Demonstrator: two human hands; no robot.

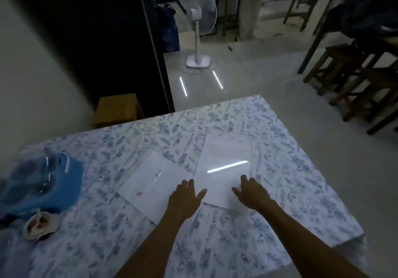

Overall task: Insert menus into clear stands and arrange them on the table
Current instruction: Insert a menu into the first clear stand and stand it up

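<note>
Menus [226, 170] glossy, flat on floral tablecloth [215, 245], left hand [185, 200] and right hand [251, 191] spread flat, empty

The table [129, 144] wore a white cloth printed all over with blue-grey leaf sprigs, and on it lay two white sheets [155, 183] (the left one marked with small pink smudges, the right one glossy with a bright white streak of reflected light). A blue cloth [53, 183] sat at the left edge, a white pedestal fan [199, 41] stood on the pale grey floor, and dark brown wooden stools [344, 66] lined the right.
</note>
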